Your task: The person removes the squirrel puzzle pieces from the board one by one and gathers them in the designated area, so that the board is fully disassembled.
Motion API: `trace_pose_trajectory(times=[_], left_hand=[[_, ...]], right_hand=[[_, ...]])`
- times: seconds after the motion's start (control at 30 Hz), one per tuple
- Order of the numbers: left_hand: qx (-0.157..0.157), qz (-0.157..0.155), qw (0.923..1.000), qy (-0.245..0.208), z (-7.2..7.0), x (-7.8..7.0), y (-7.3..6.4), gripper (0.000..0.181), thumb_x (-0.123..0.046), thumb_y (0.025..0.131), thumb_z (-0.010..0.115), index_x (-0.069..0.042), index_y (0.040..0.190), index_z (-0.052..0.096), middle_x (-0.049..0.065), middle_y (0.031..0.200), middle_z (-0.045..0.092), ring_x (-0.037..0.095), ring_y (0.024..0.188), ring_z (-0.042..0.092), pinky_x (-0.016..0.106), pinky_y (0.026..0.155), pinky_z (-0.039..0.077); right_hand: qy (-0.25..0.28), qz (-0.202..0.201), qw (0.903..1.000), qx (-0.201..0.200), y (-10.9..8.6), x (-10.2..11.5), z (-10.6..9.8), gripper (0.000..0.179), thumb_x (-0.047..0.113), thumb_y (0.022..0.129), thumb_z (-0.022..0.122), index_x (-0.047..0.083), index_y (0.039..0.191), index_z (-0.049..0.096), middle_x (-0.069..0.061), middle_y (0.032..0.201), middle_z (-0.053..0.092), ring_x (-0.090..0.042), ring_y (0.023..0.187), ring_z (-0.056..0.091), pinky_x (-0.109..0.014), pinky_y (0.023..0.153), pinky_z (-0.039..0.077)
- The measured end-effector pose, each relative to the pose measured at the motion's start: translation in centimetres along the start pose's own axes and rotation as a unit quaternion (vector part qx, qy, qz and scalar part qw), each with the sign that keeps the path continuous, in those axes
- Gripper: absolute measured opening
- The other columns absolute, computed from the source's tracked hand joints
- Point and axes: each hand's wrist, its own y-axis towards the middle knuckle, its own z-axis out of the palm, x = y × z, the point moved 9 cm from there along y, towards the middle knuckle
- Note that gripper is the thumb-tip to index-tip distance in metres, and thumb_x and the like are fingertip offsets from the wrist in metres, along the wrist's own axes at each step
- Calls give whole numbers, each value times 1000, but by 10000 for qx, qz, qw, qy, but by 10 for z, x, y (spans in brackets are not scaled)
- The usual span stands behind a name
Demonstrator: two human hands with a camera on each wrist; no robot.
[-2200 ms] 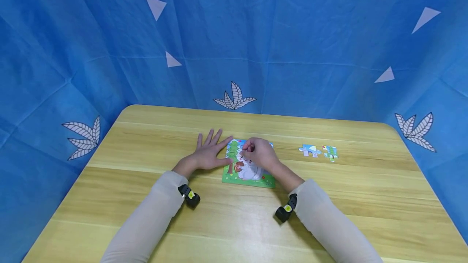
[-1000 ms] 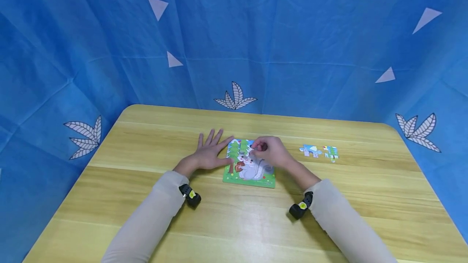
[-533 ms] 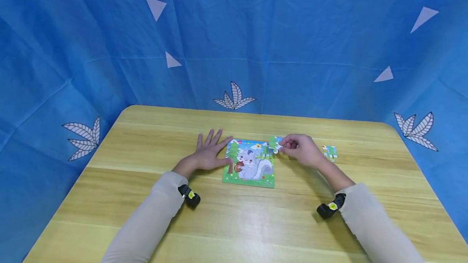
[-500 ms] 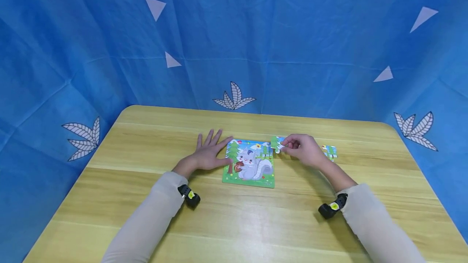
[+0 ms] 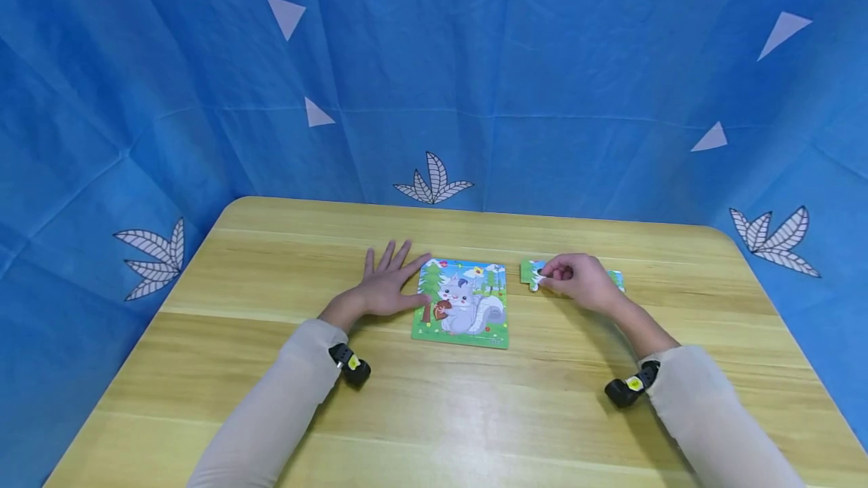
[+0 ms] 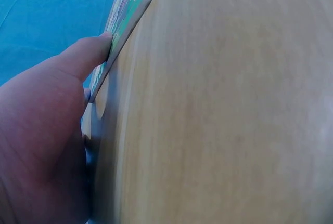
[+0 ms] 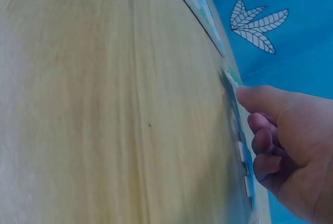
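A jigsaw puzzle (image 5: 461, 315) with a squirrel holding an acorn lies on the table. My left hand (image 5: 388, 292) is spread flat at its left side, with the thumb resting on the puzzle's edge, as the left wrist view also shows. To the right of the puzzle, my right hand (image 5: 582, 281) pinches a puzzle piece (image 5: 528, 272) with a green tree on it between thumb and fingers. In the right wrist view that piece (image 7: 234, 76) is low over or on the table; I cannot tell which. Loose puzzle pieces (image 7: 246, 174) lie below the right hand, mostly hidden in the head view.
A wooden table (image 5: 420, 420) spreads under both hands. Behind its far edge hangs a blue cloth (image 5: 576, 96) with white triangles and leaf prints. Each wrist carries a black strapped camera (image 5: 624, 390) over a light sleeve.
My right hand has moved right from above the puzzle, carrying the tree piece off beside it toward the loose pieces. The puzzle's top right is now uncovered. The left hand has stayed in place.
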Motion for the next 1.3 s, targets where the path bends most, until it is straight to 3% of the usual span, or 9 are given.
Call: trace_pose_trajectory(times=[0.23, 0.57, 0.8, 0.97, 1.17, 1.3], left_hand=[[3, 26, 10000, -19, 1, 1, 0, 83, -59, 99, 54, -27, 165, 16, 12, 170, -10, 38, 154, -18, 64, 115, -19], [-231, 158, 9995, -143, -4, 0, -2, 80, -53, 99, 57, -24, 164, 22, 17, 170, -3, 41, 154, -14, 66, 116, -17], [-234, 201, 9987, -399, -9, -5, -1, 79, -52, 100, 58, -22, 164, 23, 19, 170, -2, 42, 154, -12, 67, 116, -15], [-332, 382, 9979, -404, -13, -27, 2, 77, -48, 102, 57, -18, 164, 23, 22, 169, 2, 43, 154, -7, 65, 119, -9], [-202, 785, 9966, -114, -4, -66, 9, 75, -49, 103, 55, -19, 164, 23, 18, 170, 5, 40, 155, -5, 62, 120, -7], [-130, 882, 9960, 38, 6, -83, 13, 79, -53, 102, 53, -17, 164, 20, 18, 170, 5, 40, 155, -4, 62, 121, -7]], right_hand=[[-222, -52, 9997, 49, 4, 1, 7, 7, 10, 90, 77, 5, 93, 74, 0, 77, 62, -17, 69, 52, -29, 63, 44], [-400, -155, 9991, 52, 4, 10, 7, 8, 11, 90, 78, 6, 96, 75, 1, 77, 62, -16, 68, 52, -31, 63, 44], [9, -318, 9995, 45, 3, 28, 13, 10, 10, 92, 76, 4, 100, 75, 1, 74, 60, -15, 64, 49, -29, 60, 42], [374, -219, 9989, 154, 3, 40, 24, 13, 13, 94, 74, 3, 103, 73, -1, 76, 61, -14, 62, 48, -27, 58, 41], [762, 83, 9964, 352, 1, 52, 41, 17, 12, 95, 72, 1, 109, 72, -3, 81, 62, -17, 66, 52, -27, 59, 44], [829, 139, 9957, 386, 2, 56, 51, 17, 9, 94, 72, -1, 108, 72, -3, 80, 62, -16, 68, 54, -27, 61, 45]])
